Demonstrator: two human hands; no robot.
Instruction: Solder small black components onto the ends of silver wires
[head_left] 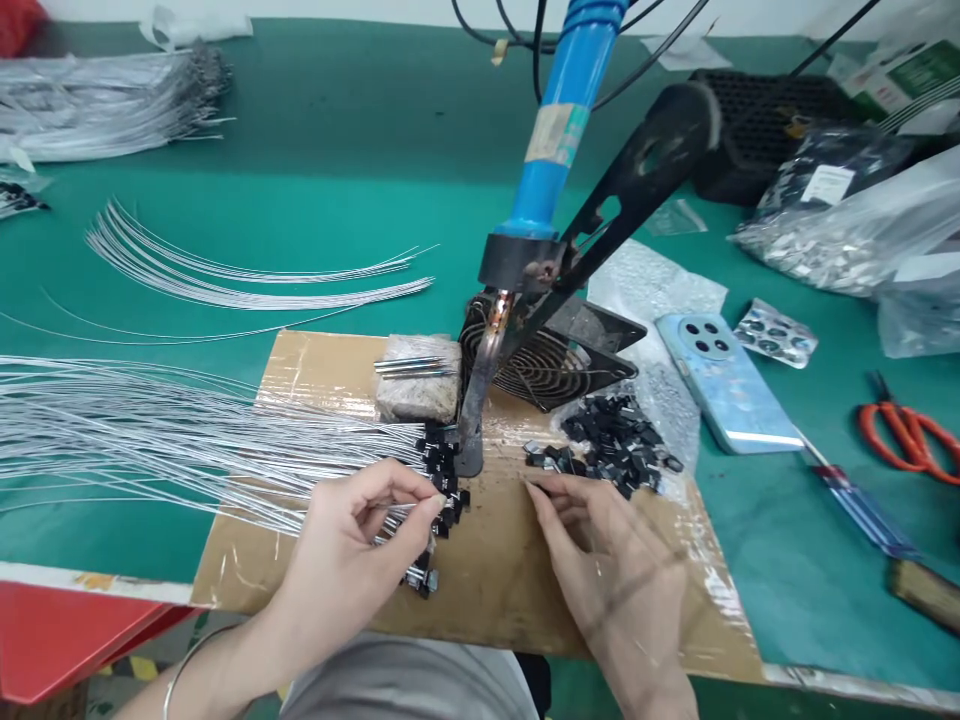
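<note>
My left hand (367, 550) is closed in a pinch at the right end of a bundle of thin grey-white wires (187, 430). A wire runs between its thumb and forefinger. Black connectors (442, 460) sit on the bundle's right ends, beside and under this hand. My right hand (619, 575) is also pinched, its fingertips low over the cardboard (510, 590); whatever lies between them is too small to make out. Just behind it is a pile of loose small black connectors (615, 440). Between the hands stands a blue-handled soldering iron (559, 130), its tip angled down.
A black metal bracket (637, 190) holds the iron above a round-grilled fan (555, 360). A wrapped block (418, 385) carries thin metal rods. More wires (262, 290) lie at back left. To the right are a blue phone (727, 385), orange-handled pliers (907, 435), a screwdriver (862, 505) and plastic bags (840, 235).
</note>
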